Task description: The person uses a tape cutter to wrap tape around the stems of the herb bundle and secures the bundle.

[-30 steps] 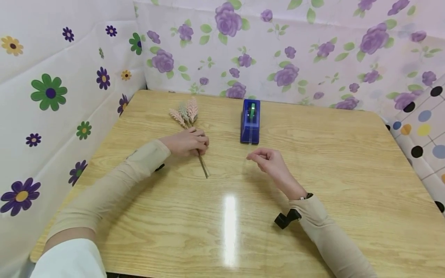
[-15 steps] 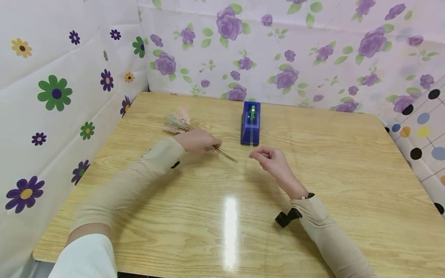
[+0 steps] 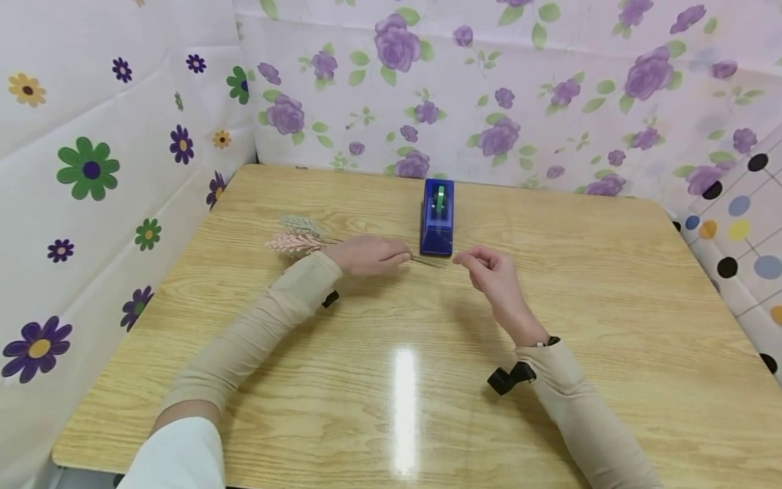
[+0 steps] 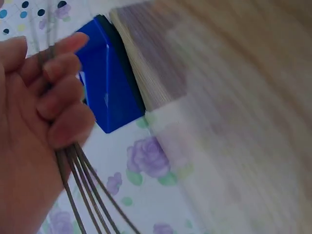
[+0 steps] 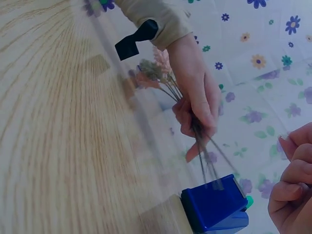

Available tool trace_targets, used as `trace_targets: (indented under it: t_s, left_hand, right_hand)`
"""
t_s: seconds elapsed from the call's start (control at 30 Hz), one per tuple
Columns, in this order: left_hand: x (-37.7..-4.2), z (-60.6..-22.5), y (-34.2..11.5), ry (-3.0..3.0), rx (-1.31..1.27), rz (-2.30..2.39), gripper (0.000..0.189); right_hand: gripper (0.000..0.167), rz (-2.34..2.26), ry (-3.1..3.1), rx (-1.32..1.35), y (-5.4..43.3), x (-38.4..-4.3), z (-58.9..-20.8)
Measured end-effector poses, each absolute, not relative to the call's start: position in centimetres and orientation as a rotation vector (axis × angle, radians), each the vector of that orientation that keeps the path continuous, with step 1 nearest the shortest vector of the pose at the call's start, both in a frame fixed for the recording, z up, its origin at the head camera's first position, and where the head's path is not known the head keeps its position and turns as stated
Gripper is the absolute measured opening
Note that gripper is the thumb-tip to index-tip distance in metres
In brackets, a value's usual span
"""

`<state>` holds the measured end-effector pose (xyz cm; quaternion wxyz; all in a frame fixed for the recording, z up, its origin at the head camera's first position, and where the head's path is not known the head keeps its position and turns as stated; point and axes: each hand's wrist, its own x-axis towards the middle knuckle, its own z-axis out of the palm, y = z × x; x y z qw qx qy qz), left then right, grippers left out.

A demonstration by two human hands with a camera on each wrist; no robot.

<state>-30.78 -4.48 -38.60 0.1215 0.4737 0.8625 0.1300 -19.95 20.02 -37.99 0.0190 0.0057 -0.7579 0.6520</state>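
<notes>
Flower bundle lies almost sideways in front of the person, held above or on the wooden table; I cannot tell if its heads touch the wood. One second ago its heads were pointing to the far side and the cut ends toward the person; now the left hand has turned it and carried it to the right. This change appears to bring the stems to the place where the tape is pulled out, so the work seems to pass from holding to joining, in my judgement.

The long axis runs from left to right: pink and grey-green heads point left and slightly away, the bare ends point right and slightly nearer to the person. These ends are just in front of the blue dispenser, near the fingertips of the right hand.

The left fingers are curled around the stems, with no wide gap left. The right thumb and forefinger meet in a pinch, the other fingers bent; they seem to hold the tape, which is very faint. Whether it touches the stems, I cannot tell.
</notes>
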Motion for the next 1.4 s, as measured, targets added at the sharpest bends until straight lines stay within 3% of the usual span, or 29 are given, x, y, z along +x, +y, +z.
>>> trace_targets:
  t_s: [0.3,0.7,1.1,1.4]
  left_hand:
    - [-30.3,-38.7,-2.8,2.680,1.343,0.598,0.036]
    - [-27.6,-36.9,-1.1,2.620,1.021,0.827,0.030]
    - [-26.3,-35.6,-1.3,2.689,0.813,0.616,0.042]
    - [-26.4,-36.0,-1.4,2.647,0.836,0.585,0.040]
  right_hand:
    - [0.024,1.998,-2.283,0.024,20.0,-19.7,-38.0]
    - [0.028,1.886,-2.423,-0.018,19.5,-19.5,-38.6]
    - [0.029,1.616,-2.795,0.063,18.8,-19.2,-38.2]
    - [0.034,1.855,-2.532,-0.022,18.7,-19.1,-37.2]
